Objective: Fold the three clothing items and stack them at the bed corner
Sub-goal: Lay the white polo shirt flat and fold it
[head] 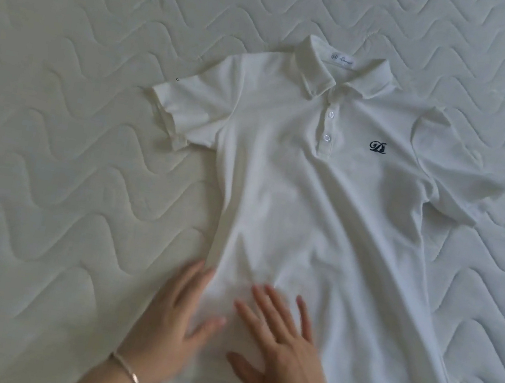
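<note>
Your left hand [180, 316] and right hand [278, 346] lie flat, fingers spread wide, pressing the white polo shirt's [322, 183] hem onto the bed [60, 92].

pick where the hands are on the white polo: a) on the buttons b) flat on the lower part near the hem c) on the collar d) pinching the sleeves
b: the left hand and right hand lie flat, fingers straight, low on the polo

A bedroom in a home: the whole view is filled by a bare bed [49, 157] whose white mattress cover is quilted in wavy stitched lines, with clothing laid on it.
</note>
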`<state>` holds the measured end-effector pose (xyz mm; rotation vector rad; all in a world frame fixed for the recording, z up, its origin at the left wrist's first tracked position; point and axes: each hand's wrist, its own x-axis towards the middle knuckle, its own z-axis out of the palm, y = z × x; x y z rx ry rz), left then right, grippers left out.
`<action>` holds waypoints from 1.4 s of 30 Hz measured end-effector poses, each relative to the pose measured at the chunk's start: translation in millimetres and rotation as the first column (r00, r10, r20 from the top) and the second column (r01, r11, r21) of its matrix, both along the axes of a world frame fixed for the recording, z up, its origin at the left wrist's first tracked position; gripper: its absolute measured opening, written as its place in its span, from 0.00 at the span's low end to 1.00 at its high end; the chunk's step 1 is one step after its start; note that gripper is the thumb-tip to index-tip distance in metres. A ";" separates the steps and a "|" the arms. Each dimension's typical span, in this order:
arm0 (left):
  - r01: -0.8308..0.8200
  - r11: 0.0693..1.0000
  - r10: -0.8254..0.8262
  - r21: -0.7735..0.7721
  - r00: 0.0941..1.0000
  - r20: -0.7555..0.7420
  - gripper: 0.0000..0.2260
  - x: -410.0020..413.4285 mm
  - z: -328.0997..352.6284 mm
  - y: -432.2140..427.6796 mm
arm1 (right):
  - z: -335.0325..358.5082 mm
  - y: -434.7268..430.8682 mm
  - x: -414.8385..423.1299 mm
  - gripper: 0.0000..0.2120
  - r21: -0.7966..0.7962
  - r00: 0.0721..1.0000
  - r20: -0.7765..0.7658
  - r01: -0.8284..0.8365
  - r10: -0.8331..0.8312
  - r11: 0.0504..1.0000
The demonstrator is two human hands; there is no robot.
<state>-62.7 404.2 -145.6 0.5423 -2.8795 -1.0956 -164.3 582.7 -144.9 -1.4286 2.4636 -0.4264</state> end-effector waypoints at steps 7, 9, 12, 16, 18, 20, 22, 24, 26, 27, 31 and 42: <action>0.099 0.965 -0.089 -0.244 0.995 0.053 0.41 36.3 -12.2 35.1 | -2.5 87.4 -5.2 0.34 0.118 0.999 0.012 -0.038 0.037 0.992; 0.099 0.943 -0.075 -0.318 0.993 0.088 0.42 35.3 -14.0 38.0 | -3.6 94.3 -4.5 0.28 0.063 1.000 -0.008 0.019 -0.019 0.998; 0.106 0.916 -0.067 -0.387 0.991 0.113 0.38 37.7 -15.1 41.2 | -5.8 93.6 -0.2 0.28 -0.012 0.993 -0.010 0.121 -0.122 0.993; 0.068 0.877 -0.065 -0.476 0.998 0.024 0.27 42.9 -14.0 46.9 | -9.4 99.7 -4.1 0.35 -0.027 0.976 -0.082 0.202 -0.204 0.979; 0.078 0.832 -0.114 -0.550 0.993 -0.031 0.18 48.4 -15.9 45.4 | -9.2 116.1 -11.8 0.37 -0.001 0.954 -0.147 0.263 -0.260 0.965; 0.108 0.805 -0.145 -0.584 0.989 -0.017 0.16 55.5 -16.4 41.4 | -8.8 140.0 -22.5 0.38 0.033 0.916 -0.221 0.350 -0.334 0.936; 0.125 0.829 -0.111 -0.545 0.992 0.058 0.33 63.3 -16.7 36.3 | -8.8 164.6 -33.5 0.36 0.044 0.877 -0.273 0.423 -0.396 0.905; 0.083 0.863 -0.028 -0.499 0.993 0.118 0.45 67.4 -16.9 30.5 | -8.7 184.0 -41.2 0.30 0.026 0.847 -0.313 0.460 -0.430 0.888; 0.029 0.891 0.015 -0.453 0.996 0.093 0.46 66.4 -15.0 25.8 | -3.4 193.7 -45.1 0.24 0.002 0.833 -0.322 0.475 -0.449 0.880; 0.011 0.903 0.028 -0.430 0.996 0.084 0.45 65.8 -11.3 23.8 | 1.4 196.4 -45.0 0.22 -0.016 0.832 -0.317 0.476 -0.456 0.879; 0.039 0.929 -0.003 -0.369 0.995 0.098 0.46 81.2 8.1 22.3 | 20.5 212.6 -34.8 0.19 -0.079 0.836 -0.304 0.456 -0.457 0.887; -0.139 0.942 0.169 -0.305 0.983 0.073 0.35 91.7 5.1 29.6 | 20.1 226.1 -42.3 0.21 0.066 0.744 -0.060 0.669 -0.666 0.741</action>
